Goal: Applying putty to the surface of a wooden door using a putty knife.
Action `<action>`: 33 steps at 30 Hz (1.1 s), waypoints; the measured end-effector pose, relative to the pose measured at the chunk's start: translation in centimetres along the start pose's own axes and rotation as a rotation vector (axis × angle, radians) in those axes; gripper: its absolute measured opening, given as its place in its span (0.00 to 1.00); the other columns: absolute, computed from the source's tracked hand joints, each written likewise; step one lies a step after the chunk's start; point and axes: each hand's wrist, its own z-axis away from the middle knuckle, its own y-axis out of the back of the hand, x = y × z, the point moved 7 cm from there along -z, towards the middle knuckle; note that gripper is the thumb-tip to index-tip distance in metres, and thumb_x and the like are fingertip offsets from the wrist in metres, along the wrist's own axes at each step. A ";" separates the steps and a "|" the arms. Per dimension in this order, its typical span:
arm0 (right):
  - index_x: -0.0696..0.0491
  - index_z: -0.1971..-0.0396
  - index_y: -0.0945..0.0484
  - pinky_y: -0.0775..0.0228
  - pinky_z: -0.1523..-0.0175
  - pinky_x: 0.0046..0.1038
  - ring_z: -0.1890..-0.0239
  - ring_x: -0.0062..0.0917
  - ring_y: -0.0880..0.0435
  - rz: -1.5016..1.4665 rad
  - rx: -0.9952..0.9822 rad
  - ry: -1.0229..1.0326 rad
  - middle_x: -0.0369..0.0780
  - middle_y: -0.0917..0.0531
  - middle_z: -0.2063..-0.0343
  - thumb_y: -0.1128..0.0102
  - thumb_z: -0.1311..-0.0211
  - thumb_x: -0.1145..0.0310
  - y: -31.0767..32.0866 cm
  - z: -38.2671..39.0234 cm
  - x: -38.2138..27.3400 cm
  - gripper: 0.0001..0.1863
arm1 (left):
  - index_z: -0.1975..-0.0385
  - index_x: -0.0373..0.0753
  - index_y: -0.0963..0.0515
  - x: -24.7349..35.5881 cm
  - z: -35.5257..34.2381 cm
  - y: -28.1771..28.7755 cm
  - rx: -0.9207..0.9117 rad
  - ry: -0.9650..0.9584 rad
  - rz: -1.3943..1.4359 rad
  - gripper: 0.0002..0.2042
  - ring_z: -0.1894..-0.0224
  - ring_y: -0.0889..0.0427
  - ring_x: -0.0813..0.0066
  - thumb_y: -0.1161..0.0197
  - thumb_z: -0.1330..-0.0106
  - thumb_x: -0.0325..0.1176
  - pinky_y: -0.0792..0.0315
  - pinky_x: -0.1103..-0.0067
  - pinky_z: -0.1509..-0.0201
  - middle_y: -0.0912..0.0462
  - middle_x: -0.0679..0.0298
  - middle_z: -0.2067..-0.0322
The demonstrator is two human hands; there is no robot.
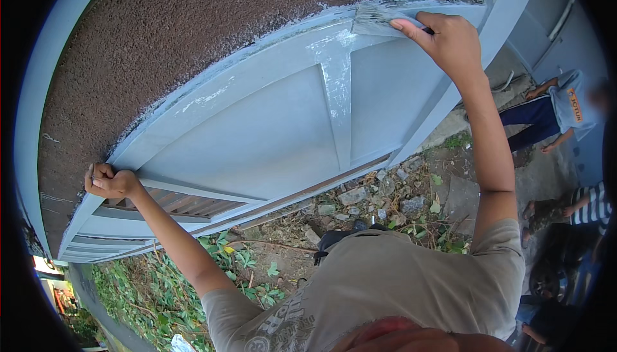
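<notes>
My right hand (450, 40) is closed round a flat grey tool with a wide, streaked end (376, 19); whether it is a brush or a scraper I cannot tell. Its wide end lies against the upper rail of a pale grey panelled frame (257, 76), right beside a rough brown surface (193, 18). White patches mark the rail and the upright below the tool. Far to the left, my left hand (112, 183) has its fingers curled over the edge of the same frame. Both arms are stretched out and raised.
Rubble (360, 198) and leafy plants (154, 288) cover the ground below. On the right, a person in a grey shirt (572, 105) and another in striped clothing (591, 204) are nearby. A dark motorcycle-like shape (546, 278) stands at the lower right.
</notes>
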 end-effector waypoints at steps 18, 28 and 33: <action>0.55 0.86 0.24 0.39 0.81 0.34 0.87 0.40 0.29 -0.063 0.061 -0.077 0.43 0.29 0.91 0.35 0.43 0.41 -0.4 0.7 -2.0 0.30 | 0.57 0.32 0.35 0.5 0.0 -0.3 -0.012 -0.004 0.015 0.15 0.84 0.50 0.80 0.66 0.23 0.38 0.54 0.81 0.79 0.43 0.67 0.87; 0.57 0.86 0.23 0.44 0.82 0.27 0.90 0.25 0.35 -0.407 -0.137 -0.355 0.39 0.32 0.93 0.39 0.37 0.42 -0.7 6.8 1.6 0.31 | 0.59 0.32 0.36 -0.2 0.4 0.1 0.029 -0.008 0.012 0.17 0.85 0.50 0.80 0.66 0.22 0.41 0.52 0.81 0.80 0.39 0.65 0.87; 0.57 0.83 0.28 0.40 0.81 0.21 0.89 0.14 0.30 -0.932 -0.591 -0.708 0.32 0.30 0.92 0.49 0.28 0.46 -6.3 17.5 -1.2 0.30 | 0.59 0.31 0.36 -0.6 0.5 0.1 -0.006 -0.047 -0.024 0.18 0.86 0.51 0.79 0.67 0.21 0.42 0.53 0.81 0.81 0.39 0.65 0.88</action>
